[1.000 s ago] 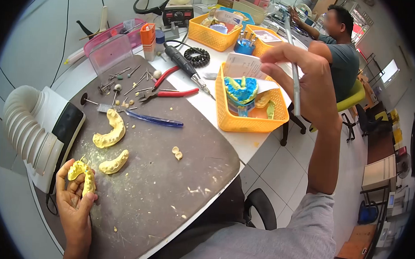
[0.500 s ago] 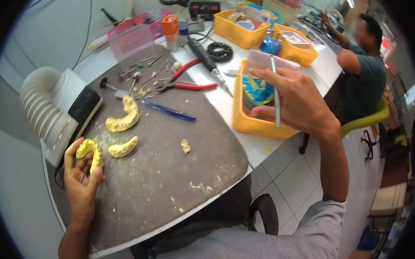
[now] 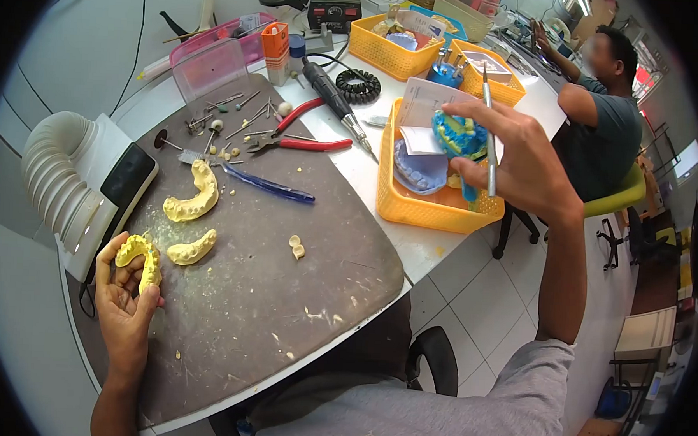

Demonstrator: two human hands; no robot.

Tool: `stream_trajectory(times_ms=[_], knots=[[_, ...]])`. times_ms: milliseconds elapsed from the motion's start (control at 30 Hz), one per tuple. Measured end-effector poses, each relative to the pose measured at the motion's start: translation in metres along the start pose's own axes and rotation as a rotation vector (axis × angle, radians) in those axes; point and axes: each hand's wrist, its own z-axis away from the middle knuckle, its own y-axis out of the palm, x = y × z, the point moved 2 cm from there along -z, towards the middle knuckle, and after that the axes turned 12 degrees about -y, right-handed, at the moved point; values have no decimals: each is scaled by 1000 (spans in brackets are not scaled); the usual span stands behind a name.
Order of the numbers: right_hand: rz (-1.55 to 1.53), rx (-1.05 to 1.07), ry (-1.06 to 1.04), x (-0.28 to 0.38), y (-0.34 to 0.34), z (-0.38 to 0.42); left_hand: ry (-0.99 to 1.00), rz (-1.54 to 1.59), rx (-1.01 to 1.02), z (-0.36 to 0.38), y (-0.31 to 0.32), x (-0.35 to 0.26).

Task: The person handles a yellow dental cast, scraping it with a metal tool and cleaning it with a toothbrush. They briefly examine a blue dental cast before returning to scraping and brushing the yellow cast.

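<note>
My left hand [image 3: 131, 302] grips a yellow horseshoe-shaped dental cast [image 3: 150, 268] near the bench's left edge. Two more yellow casts, a curved one [image 3: 198, 196] and a shorter piece [image 3: 192, 248], lie beside it on the brown mat. Over the front yellow basket [image 3: 435, 215], my right hand [image 3: 515, 151] pinches a blue and yellow dental impression [image 3: 455, 145] between thumb and fingers. A slim silver pen-like tool [image 3: 490, 138] is also held there, slanting across the fingers. Below, a lavender dental impression [image 3: 419, 170] and white papers [image 3: 425, 104] are in the basket.
Red-handled cutters [image 3: 313, 145], a dental handpiece [image 3: 335, 93] and a blue-handled brush [image 3: 269, 183] lie on the bench, with several burs scattered behind. A white suction hose [image 3: 55, 174] stands at left. More yellow baskets [image 3: 379, 57] sit behind; another person [image 3: 607, 112] sits at right.
My right hand has lifted the blue and yellow impression up within the basket area, uncovering the lavender impression beneath. The left hand still holds its cast; the whole view has shifted slightly.
</note>
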Motion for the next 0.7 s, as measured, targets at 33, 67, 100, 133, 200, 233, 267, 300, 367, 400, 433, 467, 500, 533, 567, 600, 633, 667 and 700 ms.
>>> stream_trajectory(times_ms=[33, 67, 100, 133, 200, 233, 267, 300, 367, 400, 433, 467, 500, 533, 567, 600, 633, 667, 700], knots=[[31, 25, 24, 3, 1, 0, 3, 5, 3, 0, 1, 0], [14, 80, 125, 9, -1, -1, -3, -1, -6, 0, 1, 0], [17, 81, 127, 8, 3, 0, -8, -8, -14, 0, 0, 0], [130, 36, 37, 8, 7, 1, -1, -14, -12, 0, 0, 1], [248, -8, -50, 9, 8, 2, 0, -21, -13, 0, 0, 0], [228, -4, -31, 9, 8, 3, 0, -28, -18, 0, 0, 0], [208, 0, -12, 9, 8, 3, 2, -25, -15, 0, -1, 2], [212, 1, -10, 8, 7, 3, 8, -57, -23, 0, -2, 3], [181, -23, -31, 7, 6, 4, 12, -88, -28, 0, -1, 4], [182, -21, -29, 8, 6, 4, 7, -68, -32, 0, 0, 2], [117, -35, -62, 10, 6, 3, 2, -49, -37, 0, 1, 1], [50, -49, -96, 13, 6, 1, 0, -50, -36, 0, 1, 1], [49, -48, -96, 14, 5, -1, -1, -53, -41, 0, 1, 0], [59, -35, -165, 17, 5, -3, -2, -57, -46, 0, 2, 0], [69, -23, -234, 19, 6, -5, -5, -58, -46, 1, 2, 0], [66, -22, -233, 19, 9, -7, 2, -84, -54, 1, 3, 0], [96, -21, -268, 21, 12, -11, 10, -110, -63, 2, 3, 0], [126, -21, -303, 22, 16, -14, 8, -111, -65, 2, 4, -1], [123, -21, -305, 22, 20, -18, 0, -122, -67, 2, 4, -1]])
